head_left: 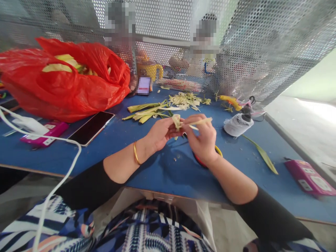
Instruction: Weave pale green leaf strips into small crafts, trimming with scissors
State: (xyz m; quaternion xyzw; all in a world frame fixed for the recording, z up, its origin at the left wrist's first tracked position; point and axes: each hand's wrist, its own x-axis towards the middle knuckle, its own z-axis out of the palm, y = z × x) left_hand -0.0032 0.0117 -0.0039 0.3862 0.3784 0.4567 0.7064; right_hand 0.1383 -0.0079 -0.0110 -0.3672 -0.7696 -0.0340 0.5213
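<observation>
My left hand is closed on a small folded piece of pale yellow-green leaf, pinched at the fingertips. Close against it, my right hand grips a narrow pale leaf strip that points out to the right. The two hands meet above the blue table. Beneath my right hand lies a red and yellow looped handle, mostly covered. Just beyond the hands are long leaf strips and a heap of pale shredded leaf bits.
A red plastic bag of leaves fills the back left. In front lie a phone, a purple pack and a white cable. Right: a white roll, a single leaf, another purple pack. A perforated metal screen stands behind.
</observation>
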